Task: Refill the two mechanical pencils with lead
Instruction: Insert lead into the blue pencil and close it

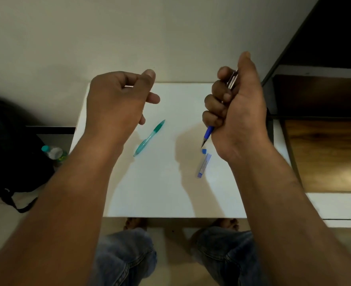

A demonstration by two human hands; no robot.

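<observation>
Right hand (pixel 236 104) grips blue pencil (pixel 208 132) near table (pixel 166 186) edge; left hand (pixel 117 100) hovers relaxed, empty.

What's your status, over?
Right hand grips blue mechanical pencil, tip down. Left hand loosely curled, seemingly empty. Green pencil, lead case, cap on table.

blue pencil (pixel 208 133): gripped in my right hand (pixel 236 104), tip down | green pencil (pixel 149 138): flat, slanted | lead tube (pixel 204 165): flat, cap (pixel 204 151) off, just beside
</observation>
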